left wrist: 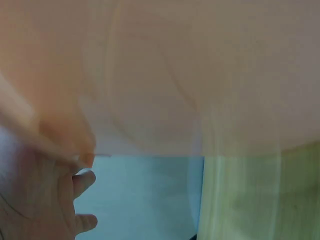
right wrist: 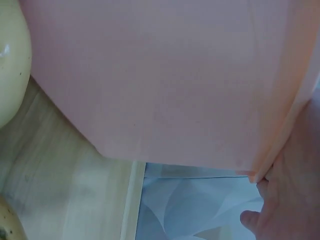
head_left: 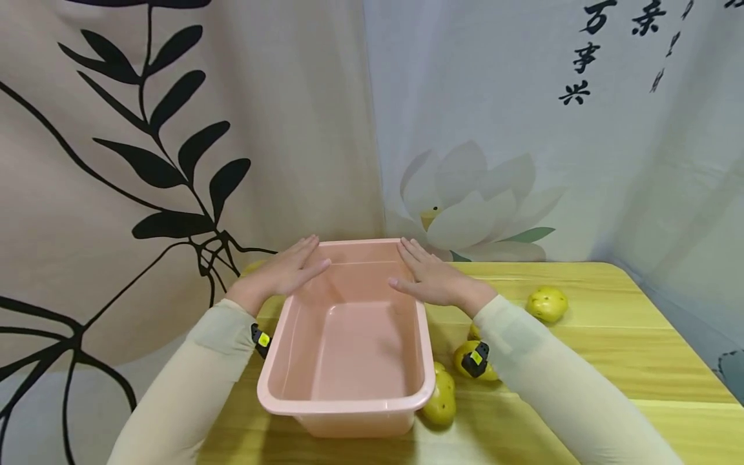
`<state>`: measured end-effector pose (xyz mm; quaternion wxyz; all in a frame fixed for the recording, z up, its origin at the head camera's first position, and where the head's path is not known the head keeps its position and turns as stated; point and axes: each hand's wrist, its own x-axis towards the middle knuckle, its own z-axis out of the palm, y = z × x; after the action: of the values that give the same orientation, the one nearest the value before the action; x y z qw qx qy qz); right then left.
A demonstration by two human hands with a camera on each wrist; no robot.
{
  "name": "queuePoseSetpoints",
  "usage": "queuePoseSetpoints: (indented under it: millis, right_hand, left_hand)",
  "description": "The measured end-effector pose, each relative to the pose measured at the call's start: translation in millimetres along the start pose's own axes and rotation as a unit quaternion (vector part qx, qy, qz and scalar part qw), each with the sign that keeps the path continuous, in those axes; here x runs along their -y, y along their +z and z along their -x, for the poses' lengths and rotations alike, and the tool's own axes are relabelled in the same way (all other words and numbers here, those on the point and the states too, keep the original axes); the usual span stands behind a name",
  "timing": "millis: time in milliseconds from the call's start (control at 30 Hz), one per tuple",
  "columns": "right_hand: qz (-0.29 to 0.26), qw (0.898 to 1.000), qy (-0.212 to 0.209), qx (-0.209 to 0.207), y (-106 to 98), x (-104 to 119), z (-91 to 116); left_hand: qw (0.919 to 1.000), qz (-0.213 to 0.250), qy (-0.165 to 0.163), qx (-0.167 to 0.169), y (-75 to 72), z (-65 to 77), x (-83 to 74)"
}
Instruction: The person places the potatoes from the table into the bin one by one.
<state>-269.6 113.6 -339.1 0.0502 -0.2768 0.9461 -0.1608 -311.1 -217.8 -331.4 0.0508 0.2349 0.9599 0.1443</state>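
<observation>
A pink rectangular plastic basin point(head_left: 360, 349) stands mouth up at the table's left part, its inside showing nothing in it. On its far left corner rests my left hand point(head_left: 285, 274), fingers straight along the rim and thumb stretched over the opening. My right hand point(head_left: 433, 278) lies likewise on the far right corner. In the left wrist view, fingertips of the left hand point(left wrist: 45, 195) show past the rim. The right wrist view has the basin wall point(right wrist: 160, 90) beside the right hand point(right wrist: 290, 200). Whether the basin's underside touches the table is hidden.
Yellow potatoes with dark spots lie right of the basin: one potato point(head_left: 440, 397) close against its wall, another point(head_left: 473, 361) beneath the right wrist, one farther point(head_left: 547, 304) at the back right. The wooden table point(head_left: 628, 361) ends at a printed curtain point(head_left: 494, 129).
</observation>
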Motion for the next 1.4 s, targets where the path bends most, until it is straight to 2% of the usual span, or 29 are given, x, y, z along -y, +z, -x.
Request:
queuePoseSetpoints:
  millis: [100,233,367,533,700,867,1033,1233,1400]
  right_hand:
    - [-0.017,1.0,-0.003,-0.008,2.7,-2.6,-1.4]
    - [-0.052,0.998,-0.009,-0.022,4.7,-7.9,-1.2]
    - [-0.082,0.996,-0.02,-0.03,1.0,-17.2,11.0]
    - [-0.093,0.995,-0.027,-0.032,-8.5,-37.6,44.9]
    - [-0.098,0.995,-0.003,-0.036,-13.3,-65.7,85.3]
    - [-0.099,0.993,0.019,-0.055,-4.9,-97.0,126.6]
    - [-0.094,0.992,0.033,-0.078,6.5,-113.5,162.7]
    - [-0.071,0.99,0.042,-0.11,19.1,-122.7,185.6]
    - [-0.078,0.989,0.049,-0.112,28.9,-131.8,196.2]
  left_hand:
    - [1.0,0.004,0.001,-0.003,2.9,-8.1,-2.1]
    - [1.0,0.0,0.002,-0.009,6.2,-11.3,-6.4]
    - [1.0,-0.003,0.001,-0.006,7.4,-12.0,-12.0]
    - [0.9999,-0.01,0.003,0.0,6.7,-11.5,-13.5]
    - [0.9995,-0.03,-0.005,-0.005,5.1,-8.9,-8.3]
    - [0.9995,-0.031,-0.007,0.004,6.6,-9.1,-6.7]
    - [0.9993,-0.035,-0.009,0.009,8.3,-10.9,-9.8]
    - [0.999,-0.043,-0.01,0.004,6.7,-11.5,-11.8]
    - [0.9989,-0.045,-0.013,0.008,5.5,-11.1,-11.2]
